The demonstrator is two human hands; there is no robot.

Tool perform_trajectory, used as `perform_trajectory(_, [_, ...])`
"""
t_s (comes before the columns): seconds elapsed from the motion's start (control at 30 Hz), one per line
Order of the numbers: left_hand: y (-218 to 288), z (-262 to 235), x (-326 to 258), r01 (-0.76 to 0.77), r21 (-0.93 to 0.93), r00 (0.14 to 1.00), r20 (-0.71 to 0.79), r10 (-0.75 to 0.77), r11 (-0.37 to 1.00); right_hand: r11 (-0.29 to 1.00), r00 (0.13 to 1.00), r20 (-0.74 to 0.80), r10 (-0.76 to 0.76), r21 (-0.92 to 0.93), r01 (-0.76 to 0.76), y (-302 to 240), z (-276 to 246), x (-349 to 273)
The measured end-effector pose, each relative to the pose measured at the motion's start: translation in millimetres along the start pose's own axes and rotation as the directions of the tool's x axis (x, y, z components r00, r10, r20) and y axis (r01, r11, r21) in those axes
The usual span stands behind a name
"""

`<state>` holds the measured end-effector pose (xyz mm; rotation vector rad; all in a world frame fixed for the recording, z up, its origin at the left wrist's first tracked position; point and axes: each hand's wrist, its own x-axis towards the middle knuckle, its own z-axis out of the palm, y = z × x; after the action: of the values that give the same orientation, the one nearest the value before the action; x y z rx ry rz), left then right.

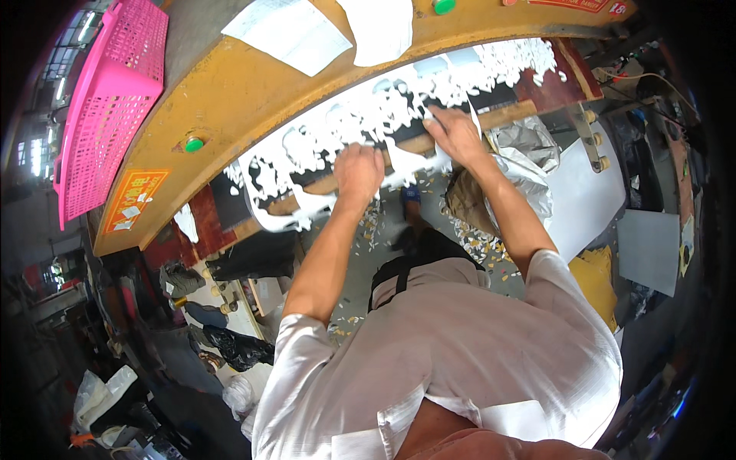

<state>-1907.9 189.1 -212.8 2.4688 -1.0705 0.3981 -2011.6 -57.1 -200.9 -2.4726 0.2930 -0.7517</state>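
A white sheet full of cut-out holes lies across the machine's bed and droops over its front edge in ragged strips. My left hand is closed at the sheet's near edge, knuckles up, its fingertips partly hidden. Further right, my right hand bends its fingers over the same sheet beside a strip that stands up. Small white offcuts are heaped over the bed, thickest at the far right. A worn wooden strip runs along the bed's front under the sheet.
The machine's yellow beam arches over the bed, with papers and a green button on it. A pink basket stands at the left. Below right are a silvery bag and a yellow sack; scraps litter the floor.
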Motion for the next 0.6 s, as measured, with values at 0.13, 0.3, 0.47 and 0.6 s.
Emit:
perform_trajectory(0.13, [28,-24,-17,-0.083,-0.164,0.991,-0.118,0.064,0.983,0.959,0.982,0.032,0.183,0.215,-0.186,-7,-28,-15])
perform_trajectory(0.3, [37,-6,13,-0.213,-0.178,0.946,-0.284,0.157,0.961,0.998,0.999,-0.012,-0.030,-0.053,0.029,-26,-4,34])
perform_trajectory(0.47, [58,25,-28,-0.162,-0.177,0.957,-0.268,0.111,0.971,0.951,0.986,0.136,-0.100,-0.280,0.135,-49,25,12])
perform_trajectory(0.6, [77,37,-79,-0.093,-0.160,0.964,-0.260,0.049,0.983,0.950,0.957,0.203,-0.208,-0.192,0.248,-48,12,-33])
